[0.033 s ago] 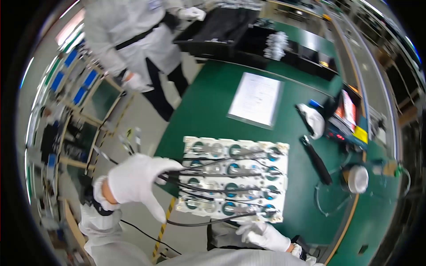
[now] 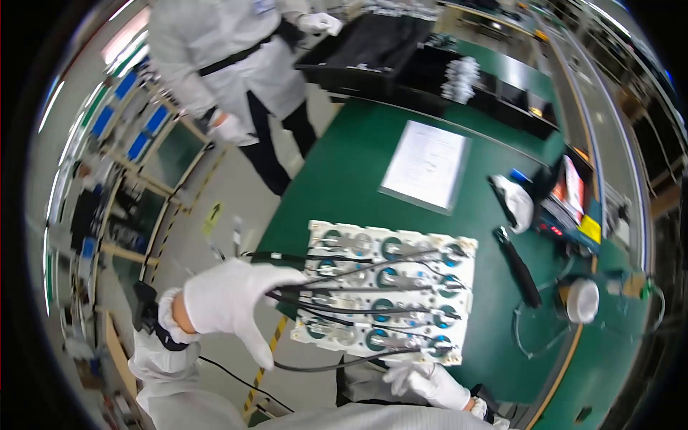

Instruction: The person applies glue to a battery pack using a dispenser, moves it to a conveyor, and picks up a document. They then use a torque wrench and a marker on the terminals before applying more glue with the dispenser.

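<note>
the black cables [image 2: 373, 311] stretch across the white board [image 2: 316, 229], running leftward from its fittings to the left hand [image 2: 229, 299]. the step in hand looks like gathering or arranging these leads, and the next move seems to call for a steady hold that keeps them apart. they pass between the left thumb and forefinger, which stand wide — whether the hidden fingers clasp them i cannot tell — while the lowest runs by the thumb tip. the right hand [image 2: 430, 385], loosely curled and apparently holding nothing, is just beside the board's near edge.
</note>
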`<state>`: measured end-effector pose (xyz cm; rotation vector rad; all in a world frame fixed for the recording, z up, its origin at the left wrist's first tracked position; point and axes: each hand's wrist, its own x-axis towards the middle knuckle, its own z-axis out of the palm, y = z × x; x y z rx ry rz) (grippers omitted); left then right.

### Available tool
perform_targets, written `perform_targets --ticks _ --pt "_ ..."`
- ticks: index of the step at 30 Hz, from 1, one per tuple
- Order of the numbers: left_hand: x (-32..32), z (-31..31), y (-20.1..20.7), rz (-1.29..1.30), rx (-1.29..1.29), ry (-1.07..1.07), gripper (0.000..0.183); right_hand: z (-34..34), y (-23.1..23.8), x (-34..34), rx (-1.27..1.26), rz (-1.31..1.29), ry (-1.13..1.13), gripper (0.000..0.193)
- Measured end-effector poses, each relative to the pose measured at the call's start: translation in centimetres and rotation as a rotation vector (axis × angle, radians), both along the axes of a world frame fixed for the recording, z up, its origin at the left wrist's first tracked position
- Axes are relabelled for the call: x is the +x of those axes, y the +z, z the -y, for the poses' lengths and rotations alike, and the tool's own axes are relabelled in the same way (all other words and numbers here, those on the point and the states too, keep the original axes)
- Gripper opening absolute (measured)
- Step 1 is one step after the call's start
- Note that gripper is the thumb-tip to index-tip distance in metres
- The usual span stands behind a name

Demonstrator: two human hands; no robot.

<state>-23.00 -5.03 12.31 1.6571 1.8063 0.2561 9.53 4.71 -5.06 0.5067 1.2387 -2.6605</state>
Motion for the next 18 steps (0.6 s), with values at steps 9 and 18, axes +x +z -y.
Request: perform_targets --ticks 9,18 --pt "4.7 4.2 0.2 -0.117 -0.407 -0.089 0.092 0.8 0.0 0.0 -0.043 0.276 -0.256 0.06" --pt "1.2 4.5 -6.1 -0.247 -0.287 0.089 0.031 -1.1 2.3 -0.6 -0.021 0.336 -0.12 0.075"
